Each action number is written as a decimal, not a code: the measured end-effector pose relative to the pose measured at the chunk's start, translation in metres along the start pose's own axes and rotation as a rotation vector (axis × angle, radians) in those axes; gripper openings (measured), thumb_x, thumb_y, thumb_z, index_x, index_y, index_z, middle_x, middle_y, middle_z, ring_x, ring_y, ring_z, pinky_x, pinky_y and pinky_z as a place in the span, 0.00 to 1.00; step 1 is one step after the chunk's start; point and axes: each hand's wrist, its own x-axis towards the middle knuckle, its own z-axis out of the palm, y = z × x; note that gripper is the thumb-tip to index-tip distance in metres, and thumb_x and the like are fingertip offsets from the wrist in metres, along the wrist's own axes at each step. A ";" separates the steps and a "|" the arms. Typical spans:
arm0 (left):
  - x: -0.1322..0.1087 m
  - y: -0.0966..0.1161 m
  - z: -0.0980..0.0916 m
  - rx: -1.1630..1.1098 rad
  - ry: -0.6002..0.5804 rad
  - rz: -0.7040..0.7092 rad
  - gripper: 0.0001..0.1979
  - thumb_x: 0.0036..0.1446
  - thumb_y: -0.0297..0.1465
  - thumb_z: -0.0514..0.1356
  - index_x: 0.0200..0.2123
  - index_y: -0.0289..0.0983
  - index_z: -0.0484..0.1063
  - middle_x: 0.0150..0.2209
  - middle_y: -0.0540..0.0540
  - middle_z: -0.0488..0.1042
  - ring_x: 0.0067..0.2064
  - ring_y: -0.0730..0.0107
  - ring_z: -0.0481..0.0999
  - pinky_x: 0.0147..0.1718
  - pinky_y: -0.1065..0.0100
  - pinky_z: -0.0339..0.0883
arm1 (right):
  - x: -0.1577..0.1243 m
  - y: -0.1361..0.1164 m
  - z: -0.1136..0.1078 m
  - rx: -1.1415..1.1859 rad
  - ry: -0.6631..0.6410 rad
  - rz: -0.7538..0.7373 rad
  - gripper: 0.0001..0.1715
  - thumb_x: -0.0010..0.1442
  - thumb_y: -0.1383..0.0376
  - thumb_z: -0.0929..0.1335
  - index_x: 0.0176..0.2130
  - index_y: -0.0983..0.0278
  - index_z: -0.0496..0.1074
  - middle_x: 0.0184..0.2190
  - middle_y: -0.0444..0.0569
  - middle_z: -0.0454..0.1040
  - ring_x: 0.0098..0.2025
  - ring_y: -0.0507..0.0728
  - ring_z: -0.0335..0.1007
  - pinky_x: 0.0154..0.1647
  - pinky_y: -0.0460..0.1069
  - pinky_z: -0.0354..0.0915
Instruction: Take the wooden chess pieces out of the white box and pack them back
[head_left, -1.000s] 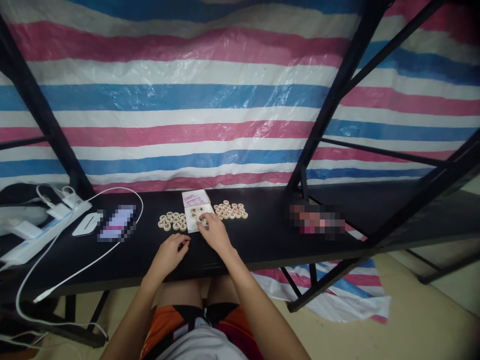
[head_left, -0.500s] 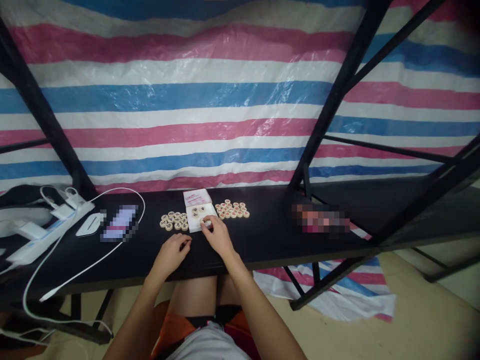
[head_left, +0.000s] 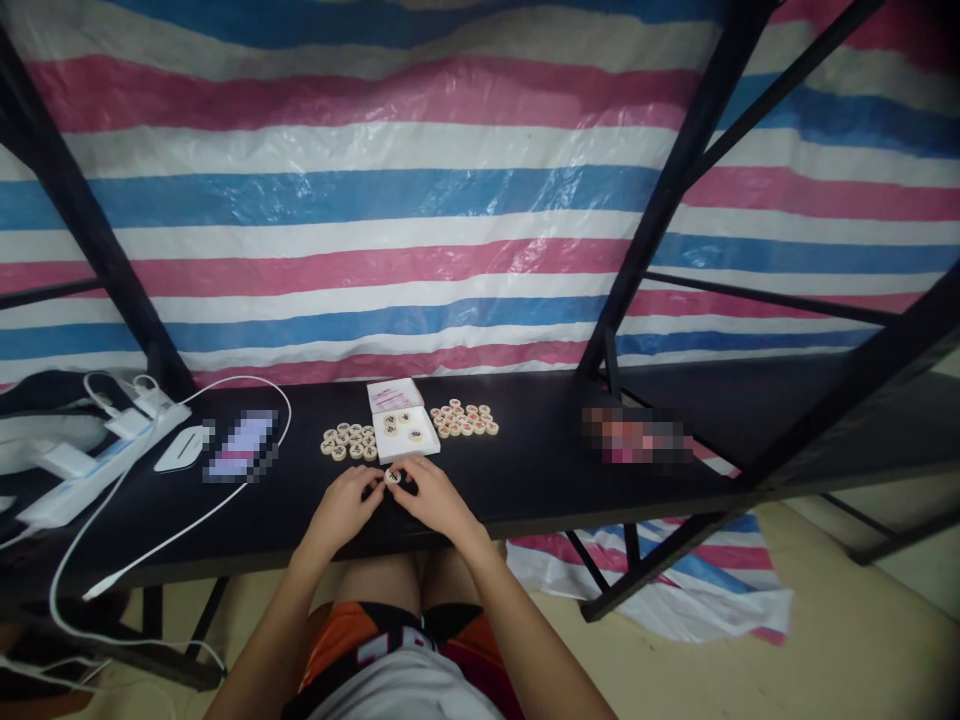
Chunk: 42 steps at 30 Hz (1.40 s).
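A round pale wooden game piece is pinched between the fingertips of my left hand and my right hand, just above the black table. Behind them lies a white card carrying three more pieces. One cluster of pieces sits to the card's left. Another cluster, with red marks, sits to its right.
At the left lie a white power strip with chargers, a white cable, a white mouse-shaped object and a blurred phone. A blurred object rests to the right. Black frame bars and a striped tarpaulin stand behind.
My right hand drew back from the white card toward me with one piece. Both hands now meet on that piece near the front of the table.
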 end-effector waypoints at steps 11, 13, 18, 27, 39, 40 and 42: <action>-0.001 0.005 -0.002 -0.021 -0.013 0.013 0.13 0.58 0.32 0.54 0.46 0.40 0.73 0.38 0.45 0.74 0.41 0.64 0.72 0.42 0.65 0.65 | -0.002 0.005 0.003 -0.086 -0.063 0.022 0.10 0.54 0.71 0.65 0.37 0.61 0.70 0.37 0.47 0.71 0.41 0.54 0.67 0.43 0.48 0.63; -0.001 0.005 -0.002 -0.015 -0.023 0.019 0.13 0.59 0.32 0.54 0.44 0.40 0.74 0.38 0.45 0.74 0.41 0.64 0.72 0.43 0.64 0.65 | -0.002 0.006 0.004 -0.086 -0.063 0.004 0.11 0.55 0.72 0.64 0.38 0.61 0.71 0.38 0.47 0.72 0.43 0.54 0.67 0.46 0.49 0.62; -0.001 0.007 -0.003 0.001 -0.024 0.017 0.12 0.59 0.31 0.54 0.43 0.39 0.74 0.39 0.45 0.74 0.42 0.64 0.71 0.43 0.64 0.64 | -0.001 0.005 0.003 -0.086 -0.023 0.006 0.13 0.55 0.73 0.63 0.39 0.61 0.72 0.41 0.48 0.72 0.46 0.55 0.66 0.49 0.49 0.61; -0.001 0.005 -0.002 -0.011 -0.041 0.030 0.12 0.59 0.30 0.53 0.42 0.39 0.75 0.39 0.44 0.74 0.42 0.62 0.71 0.44 0.63 0.64 | -0.003 0.008 0.005 -0.133 -0.025 0.056 0.14 0.54 0.75 0.63 0.38 0.61 0.71 0.38 0.48 0.72 0.43 0.56 0.67 0.47 0.50 0.63; -0.001 0.007 -0.004 -0.016 -0.020 0.023 0.11 0.58 0.31 0.54 0.39 0.39 0.76 0.38 0.44 0.74 0.42 0.63 0.72 0.44 0.64 0.64 | -0.001 0.004 0.003 -0.172 0.010 0.122 0.13 0.53 0.71 0.66 0.39 0.61 0.72 0.39 0.48 0.74 0.41 0.56 0.67 0.44 0.50 0.63; -0.001 0.007 -0.004 -0.017 -0.023 0.022 0.11 0.58 0.30 0.54 0.40 0.39 0.76 0.38 0.44 0.74 0.42 0.63 0.72 0.44 0.64 0.64 | -0.001 0.003 0.003 -0.179 0.004 0.117 0.12 0.53 0.69 0.66 0.39 0.61 0.73 0.39 0.48 0.74 0.41 0.57 0.67 0.44 0.50 0.63; -0.002 0.008 -0.004 -0.023 -0.031 0.021 0.11 0.58 0.30 0.54 0.40 0.39 0.76 0.38 0.44 0.74 0.41 0.63 0.72 0.44 0.64 0.64 | -0.002 0.004 0.004 -0.187 -0.013 0.095 0.12 0.53 0.68 0.67 0.40 0.60 0.73 0.39 0.48 0.75 0.43 0.58 0.67 0.45 0.51 0.63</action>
